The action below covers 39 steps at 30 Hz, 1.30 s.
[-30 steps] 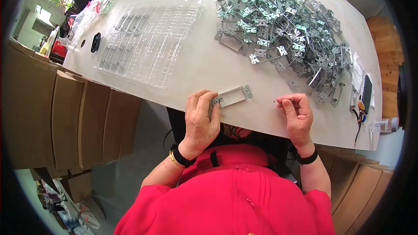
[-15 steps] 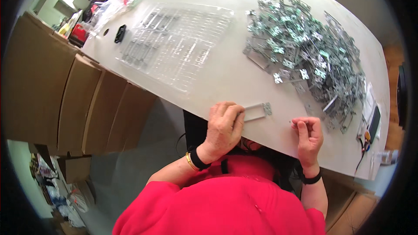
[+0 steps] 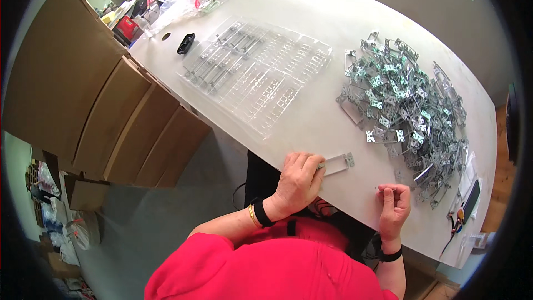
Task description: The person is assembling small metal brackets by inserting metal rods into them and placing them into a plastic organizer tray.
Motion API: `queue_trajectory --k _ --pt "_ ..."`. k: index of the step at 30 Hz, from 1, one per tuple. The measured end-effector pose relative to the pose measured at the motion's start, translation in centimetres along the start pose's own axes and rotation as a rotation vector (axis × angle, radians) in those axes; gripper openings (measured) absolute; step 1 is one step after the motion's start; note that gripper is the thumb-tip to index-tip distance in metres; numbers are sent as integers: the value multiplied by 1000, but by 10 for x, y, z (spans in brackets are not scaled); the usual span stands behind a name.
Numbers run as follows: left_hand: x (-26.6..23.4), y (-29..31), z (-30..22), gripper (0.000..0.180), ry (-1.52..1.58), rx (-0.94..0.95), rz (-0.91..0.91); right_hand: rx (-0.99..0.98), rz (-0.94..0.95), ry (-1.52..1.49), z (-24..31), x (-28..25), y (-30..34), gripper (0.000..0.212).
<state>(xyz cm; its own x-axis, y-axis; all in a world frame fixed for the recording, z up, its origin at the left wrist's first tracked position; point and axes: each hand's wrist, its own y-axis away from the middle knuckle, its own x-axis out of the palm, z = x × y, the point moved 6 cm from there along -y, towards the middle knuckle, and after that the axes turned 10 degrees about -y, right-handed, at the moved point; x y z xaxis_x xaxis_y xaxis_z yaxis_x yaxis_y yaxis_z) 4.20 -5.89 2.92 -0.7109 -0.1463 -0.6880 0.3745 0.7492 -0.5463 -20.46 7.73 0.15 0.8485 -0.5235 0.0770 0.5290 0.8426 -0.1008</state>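
Near the table's front edge, my left hand (image 3: pixel 301 180) is closed on one end of a thin metal bracket (image 3: pixel 338 163). The bracket is a narrow rectangular frame with a small plate at its free end, pointing right. To the right, my right hand (image 3: pixel 393 211) is held in a pinch just over the table; whatever lies between its fingertips is too small to make out. Beyond that hand spreads a large heap of similar metal brackets (image 3: pixel 408 100), tangled together. Further left lies a clear plastic tray (image 3: pixel 261 112), with several brackets in slots at its far left part.
A black plastic piece (image 3: pixel 186 44) sits left of the tray, near a hole in the white table (image 3: pixel 311 5). Cutters (image 3: pixel 459 218) and a dark-handled tool (image 3: pixel 471 199) lie at the right edge. Cardboard boxes (image 3: pixel 105 128) stand left; plastic bags (image 3: pixel 183 8) lie at the far left corner.
The view has shifted, so the table and its things appear lower and further right. Both hands keep nearly the same pose, the left one still on the bracket.
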Motion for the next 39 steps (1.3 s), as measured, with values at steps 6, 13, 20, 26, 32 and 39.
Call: queue_trajectory --k 6,13,20,26,32,39 --pt "1 -6 2 14 30 12 61 28 1 14 -1 -1 -1 7" --pt "-22 -22 23 11 89 -70 89 47 46 16 -4 0 -4 10" --pt "-140 -73 107 6 -148 -328 -457 61 6 -3 -8 -4 -4 10" --pt "-192 -66 187 6 -238 -589 -663 65 14 37 -5 -2 -4 11" --pt "-154 -74 203 6 -436 -496 -505 78 5 55 -5 -4 -5 11" --pt "-124 -84 213 9 -497 -539 -376 71 9 52 -8 -5 -4 11"
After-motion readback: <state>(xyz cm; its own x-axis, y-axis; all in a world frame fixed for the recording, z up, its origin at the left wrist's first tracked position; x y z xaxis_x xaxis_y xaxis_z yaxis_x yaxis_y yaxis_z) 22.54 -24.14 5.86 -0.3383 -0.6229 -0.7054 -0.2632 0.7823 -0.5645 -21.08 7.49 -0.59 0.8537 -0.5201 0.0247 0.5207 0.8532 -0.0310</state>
